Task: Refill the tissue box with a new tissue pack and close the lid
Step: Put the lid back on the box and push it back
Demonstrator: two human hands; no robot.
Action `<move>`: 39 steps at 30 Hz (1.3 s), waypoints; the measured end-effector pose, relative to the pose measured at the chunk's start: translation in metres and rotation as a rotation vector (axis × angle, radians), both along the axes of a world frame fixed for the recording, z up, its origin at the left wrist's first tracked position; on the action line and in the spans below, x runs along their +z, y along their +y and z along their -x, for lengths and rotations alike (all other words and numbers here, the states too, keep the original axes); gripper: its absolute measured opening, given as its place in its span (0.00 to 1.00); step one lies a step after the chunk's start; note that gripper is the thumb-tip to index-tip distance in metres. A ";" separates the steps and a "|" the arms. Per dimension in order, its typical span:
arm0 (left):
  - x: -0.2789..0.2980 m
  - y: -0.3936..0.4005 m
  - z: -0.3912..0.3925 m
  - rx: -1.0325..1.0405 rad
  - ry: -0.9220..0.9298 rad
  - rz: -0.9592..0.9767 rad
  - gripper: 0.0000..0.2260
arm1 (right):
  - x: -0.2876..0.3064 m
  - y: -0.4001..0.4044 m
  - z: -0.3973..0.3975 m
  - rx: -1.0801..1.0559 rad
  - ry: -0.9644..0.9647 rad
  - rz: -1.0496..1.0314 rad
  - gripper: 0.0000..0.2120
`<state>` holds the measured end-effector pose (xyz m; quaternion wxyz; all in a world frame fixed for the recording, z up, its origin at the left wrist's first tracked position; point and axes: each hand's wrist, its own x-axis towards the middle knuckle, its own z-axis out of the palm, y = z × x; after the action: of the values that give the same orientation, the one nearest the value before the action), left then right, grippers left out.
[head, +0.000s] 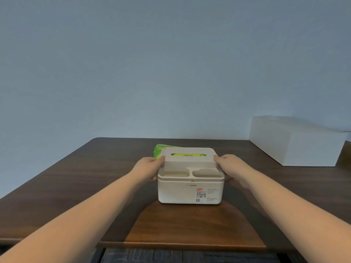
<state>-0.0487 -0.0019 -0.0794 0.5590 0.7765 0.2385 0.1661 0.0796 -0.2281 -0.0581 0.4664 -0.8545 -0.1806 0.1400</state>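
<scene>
A cream plastic tissue box [190,192] stands on the dark wooden table [76,177], with two small open compartments along its front top. Its lid [190,158] with an oval slot is raised and tilted, held at both ends. My left hand [150,166] grips the lid's left end and my right hand [231,166] grips its right end. A green tissue pack [158,150] lies just behind the box at the left; green also shows through the slot. Whether the pack is inside the box or behind it, I cannot tell.
A large white rectangular box [296,143] sits at the table's back right against the pale wall. The table's front edge runs close below the tissue box.
</scene>
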 end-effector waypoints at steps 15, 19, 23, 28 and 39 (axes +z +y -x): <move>-0.015 -0.011 0.022 0.072 -0.015 0.081 0.12 | -0.009 -0.028 0.036 -0.037 0.094 -0.034 0.10; -0.010 -0.019 0.025 0.085 -0.035 0.117 0.11 | -0.005 -0.026 0.041 -0.055 0.089 0.008 0.12; -0.010 -0.024 0.027 0.092 -0.009 0.082 0.09 | -0.005 -0.026 0.045 -0.050 0.108 0.053 0.15; -0.010 -0.027 0.031 0.028 -0.015 0.110 0.09 | -0.002 -0.022 0.045 -0.044 0.076 0.113 0.12; -0.006 -0.026 0.012 0.130 0.147 -0.352 0.14 | -0.004 -0.007 0.033 -0.093 0.104 0.033 0.07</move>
<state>-0.0610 -0.0282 -0.0853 0.3839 0.8552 0.2956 0.1839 0.0466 -0.2350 -0.0620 0.4673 -0.8610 -0.1139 0.1655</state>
